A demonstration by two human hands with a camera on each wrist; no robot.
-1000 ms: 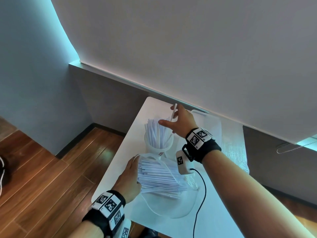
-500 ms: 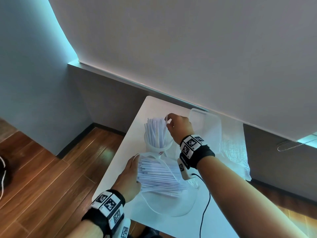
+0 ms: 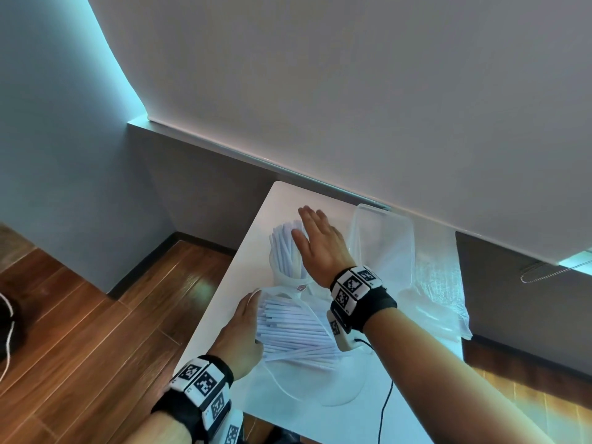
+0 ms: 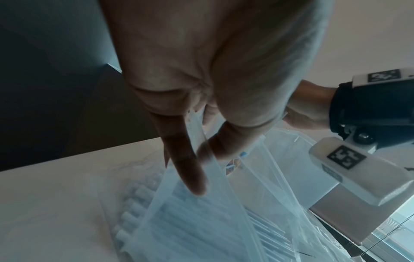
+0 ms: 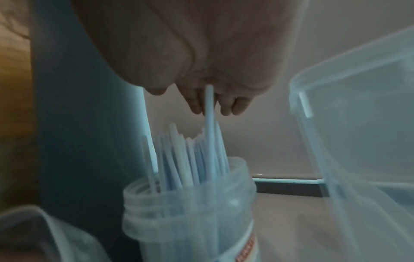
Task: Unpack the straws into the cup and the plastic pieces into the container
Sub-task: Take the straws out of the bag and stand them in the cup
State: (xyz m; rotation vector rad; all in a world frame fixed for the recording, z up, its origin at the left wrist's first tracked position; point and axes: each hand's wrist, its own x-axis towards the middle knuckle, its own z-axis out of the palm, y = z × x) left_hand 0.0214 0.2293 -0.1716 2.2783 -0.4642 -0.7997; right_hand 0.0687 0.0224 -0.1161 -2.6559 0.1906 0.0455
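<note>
A clear plastic cup [image 3: 290, 275] [image 5: 190, 212] stands at the table's far left, packed with upright white straws [image 3: 283, 241] [image 5: 186, 156]. My right hand [image 3: 307, 225] [image 5: 201, 99] lies flat over the straw tops with straight fingers, and one taller straw [image 5: 209, 109] touches the palm. Nearer me lies a clear bag of white straws [image 3: 294, 331] [image 4: 201, 221]. My left hand [image 3: 243, 328] [image 4: 208, 156] pinches the bag's open edge between thumb and fingers. A clear, seemingly empty container [image 3: 381, 245] [image 5: 358, 124] stands right of the cup.
The white table [image 3: 224, 315] is narrow, with wood floor [image 3: 112, 315] below its left edge and a wall behind it. A crumpled clear plastic sheet [image 3: 439, 283] lies at the right. A black cable [image 3: 384, 408] runs from my right wrist camera.
My right hand held one straw above the cup, lowered it in among the others, and now lies flat over the straw tops. The left hand has stayed on the bag.
</note>
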